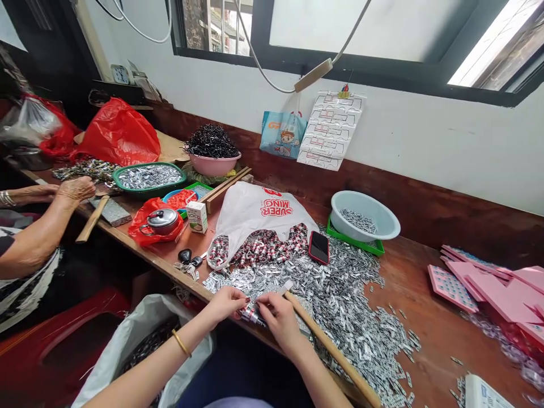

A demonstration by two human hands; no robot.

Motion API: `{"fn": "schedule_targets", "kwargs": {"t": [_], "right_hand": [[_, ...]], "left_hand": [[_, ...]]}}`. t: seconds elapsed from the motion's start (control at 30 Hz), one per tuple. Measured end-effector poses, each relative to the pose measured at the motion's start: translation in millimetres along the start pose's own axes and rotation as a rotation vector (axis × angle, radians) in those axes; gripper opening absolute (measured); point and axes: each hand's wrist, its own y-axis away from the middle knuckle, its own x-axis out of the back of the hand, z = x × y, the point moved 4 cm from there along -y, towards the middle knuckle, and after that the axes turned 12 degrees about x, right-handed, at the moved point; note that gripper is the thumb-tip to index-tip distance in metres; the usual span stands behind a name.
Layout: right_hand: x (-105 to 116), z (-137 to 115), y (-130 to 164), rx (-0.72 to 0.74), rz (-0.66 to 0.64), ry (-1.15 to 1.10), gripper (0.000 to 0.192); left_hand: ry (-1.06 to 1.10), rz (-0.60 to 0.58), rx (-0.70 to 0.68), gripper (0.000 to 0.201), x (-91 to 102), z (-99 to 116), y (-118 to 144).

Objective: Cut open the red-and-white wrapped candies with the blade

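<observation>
A smooth, rounded, gold-coloured metal bangle [182, 344] circles the left wrist, and dark-red polish [247, 300] colours the fingernails of the left grip [227, 302]; both forearms [148, 371] are bare, a pale lavender cloth garment [238, 403] covers the torso, and dark navy fabric [250, 377] covers the lap

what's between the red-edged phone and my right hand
In the head view, small loose metal pieces lie between the phone and your right hand, with the head end of a wooden-handled tool close by the hand.
</observation>
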Motion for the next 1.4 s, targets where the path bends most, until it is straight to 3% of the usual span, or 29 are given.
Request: {"fn": "schedule_targets", "kwargs": {"t": [0.1,0.33,0.8,1.4], "right_hand": [[-5.0,-4.4,-0.4,0.199,-0.061,0.149,0.018],[-8.8,-8.1,-2.5,0.390,-0.140,0.268,0.024],[-9.8,-7.2,-4.2,0.571,-0.381,0.415,0.027],[-4.2,-5.6,-13.6,0.558,-0.510,0.282,0.028]], "left_hand": [[-0.001,0.007,-0.012,0.024,-0.8,0.0,0.0],[-0.017,0.006,-0.025,0.024,-1.4,0.9,-2.4],[-0.077,0.013,-0.039,0.022,-2.4,1.6,-4.5],[-0.128,-0.016,-0.010,0.021,-2.9,5.1,-5.1]]}}
